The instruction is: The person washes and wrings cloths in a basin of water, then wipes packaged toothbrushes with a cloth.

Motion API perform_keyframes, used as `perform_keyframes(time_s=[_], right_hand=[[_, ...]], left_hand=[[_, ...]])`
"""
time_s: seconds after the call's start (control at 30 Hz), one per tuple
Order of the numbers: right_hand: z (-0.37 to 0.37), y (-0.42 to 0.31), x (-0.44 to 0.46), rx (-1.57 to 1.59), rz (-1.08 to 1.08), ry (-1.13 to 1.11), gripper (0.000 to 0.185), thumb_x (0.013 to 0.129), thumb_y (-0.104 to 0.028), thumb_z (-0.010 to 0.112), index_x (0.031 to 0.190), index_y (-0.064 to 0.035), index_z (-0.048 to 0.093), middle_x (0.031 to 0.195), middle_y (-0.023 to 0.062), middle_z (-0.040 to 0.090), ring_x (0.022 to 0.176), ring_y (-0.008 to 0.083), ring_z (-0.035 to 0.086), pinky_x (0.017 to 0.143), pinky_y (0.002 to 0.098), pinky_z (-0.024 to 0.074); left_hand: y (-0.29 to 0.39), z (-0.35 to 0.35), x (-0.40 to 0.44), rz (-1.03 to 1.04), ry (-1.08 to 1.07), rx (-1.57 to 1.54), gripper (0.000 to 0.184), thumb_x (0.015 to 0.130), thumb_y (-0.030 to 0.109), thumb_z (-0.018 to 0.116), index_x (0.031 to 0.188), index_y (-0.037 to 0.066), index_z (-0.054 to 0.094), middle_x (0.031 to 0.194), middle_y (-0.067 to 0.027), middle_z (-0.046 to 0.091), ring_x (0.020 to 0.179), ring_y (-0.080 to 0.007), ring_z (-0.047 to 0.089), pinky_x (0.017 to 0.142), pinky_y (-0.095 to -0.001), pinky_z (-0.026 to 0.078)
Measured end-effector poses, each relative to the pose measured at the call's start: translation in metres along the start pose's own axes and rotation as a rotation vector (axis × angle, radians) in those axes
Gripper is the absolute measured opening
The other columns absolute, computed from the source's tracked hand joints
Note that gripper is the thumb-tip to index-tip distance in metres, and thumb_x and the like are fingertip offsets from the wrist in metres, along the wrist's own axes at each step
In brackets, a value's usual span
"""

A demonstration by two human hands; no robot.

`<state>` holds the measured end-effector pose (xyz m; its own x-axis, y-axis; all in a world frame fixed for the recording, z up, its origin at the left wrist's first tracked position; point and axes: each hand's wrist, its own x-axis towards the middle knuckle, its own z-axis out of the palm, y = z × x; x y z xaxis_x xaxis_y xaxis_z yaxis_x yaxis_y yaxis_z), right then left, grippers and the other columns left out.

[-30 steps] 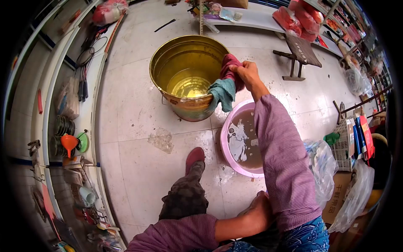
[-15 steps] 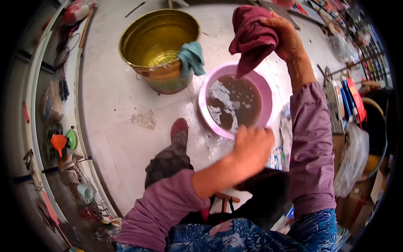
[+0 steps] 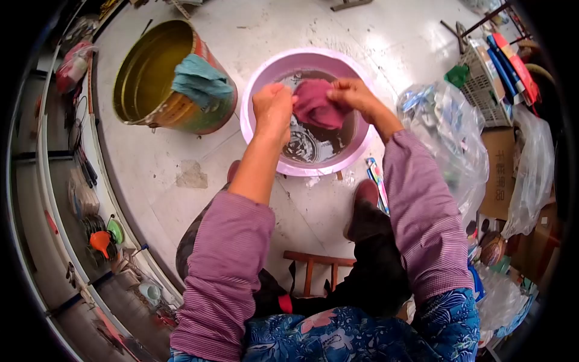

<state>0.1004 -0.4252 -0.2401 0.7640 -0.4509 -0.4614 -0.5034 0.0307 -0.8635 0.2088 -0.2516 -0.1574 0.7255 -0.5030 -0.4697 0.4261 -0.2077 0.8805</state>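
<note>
A maroon cloth (image 3: 321, 107) hangs bunched between my two hands, over the pink basin (image 3: 256, 78). My left hand (image 3: 272, 110) is closed in a fist at the cloth's left edge. On the other side, my right hand (image 3: 354, 96) pinches the cloth's upper right part between thumb and fingers. Murky grey-brown water (image 3: 338, 145) with whitish suds fills the lower part of the basin. How much of the cloth's underside touches the water, I cannot tell.
Left of the basin stands a metal bucket (image 3: 208, 114) with a teal cloth (image 3: 202, 81) over its rim. Shelves (image 3: 66, 154) line the left side. Clear plastic bags (image 3: 446, 145), a cardboard box (image 3: 497, 175) and a white basket (image 3: 482, 84) crowd the right. A wooden stool (image 3: 319, 259) is below.
The maroon cloth has come down from above the basin's far edge to over its middle. My left hand has moved forward to the cloth. The view has shifted.
</note>
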Motion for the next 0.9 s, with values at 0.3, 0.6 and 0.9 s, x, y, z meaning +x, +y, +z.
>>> perform_keyframes(time_s=[0.3, 0.6, 0.9], right_hand=[[0.037, 0.130, 0.035, -0.663, -0.083, 0.132, 0.085, 0.069, -0.023, 0.076, 0.140, -0.0064, 0.033, 0.142, 0.0239, 0.033, 0.129, 0.0391, 0.034, 0.106, 0.0388, 0.0325], [0.076, 0.110, 0.036, -0.258, 0.096, 0.199, 0.048, 0.066, -0.015, 0.066, 0.114, -0.0149, 0.063, 0.100, 0.0178, 0.065, 0.095, 0.0315, 0.063, 0.084, 0.0390, 0.0492], [0.121, 0.009, -0.064, -0.332, -0.577, 0.226, 0.019, 0.069, -0.019, 0.066, 0.081, -0.0059, 0.061, 0.084, 0.0119, 0.054, 0.078, 0.0300, 0.058, 0.063, 0.0421, 0.0475]], left_hand=[[-0.180, -0.006, 0.046, -0.266, 0.368, -0.055, 0.042, 0.088, 0.024, 0.060, 0.118, -0.005, 0.052, 0.111, -0.0108, 0.058, 0.102, -0.0176, 0.053, 0.088, -0.0282, 0.041], [-0.178, 0.016, 0.055, -0.457, 0.228, -0.285, 0.069, 0.087, 0.052, 0.054, 0.140, 0.013, 0.033, 0.138, -0.0070, 0.040, 0.125, -0.0249, 0.040, 0.094, -0.0464, 0.035], [-0.127, -0.001, 0.072, -0.569, -0.183, -0.872, 0.042, 0.091, 0.044, 0.054, 0.109, 0.006, 0.056, 0.081, -0.0063, 0.057, 0.083, -0.0200, 0.061, 0.073, -0.0345, 0.051]])
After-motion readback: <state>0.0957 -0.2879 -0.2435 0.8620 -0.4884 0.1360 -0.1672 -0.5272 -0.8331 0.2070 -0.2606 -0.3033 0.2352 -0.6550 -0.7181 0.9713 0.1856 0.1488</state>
